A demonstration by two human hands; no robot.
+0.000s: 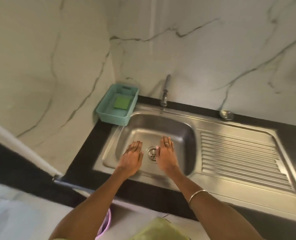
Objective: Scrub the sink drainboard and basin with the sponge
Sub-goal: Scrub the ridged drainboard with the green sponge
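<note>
Picture blurred; tap (165, 94) spout hard to make out. Sponge (121, 102) lies in teal basket (101, 112), well beyond left hand (133, 155). Both hands flat, fingers straight, empty, over basin (182, 135); right hand (166, 154) beside drain (152, 154).

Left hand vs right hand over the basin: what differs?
The left hand is bare; the right hand wears a ring, and a bangle circles its wrist. The left hand is left of the drain, nearer the teal basket holding the sponge; the right hand is nearer the drainboard. Both are flat, fingers straight, holding nothing, over the basin.
</note>
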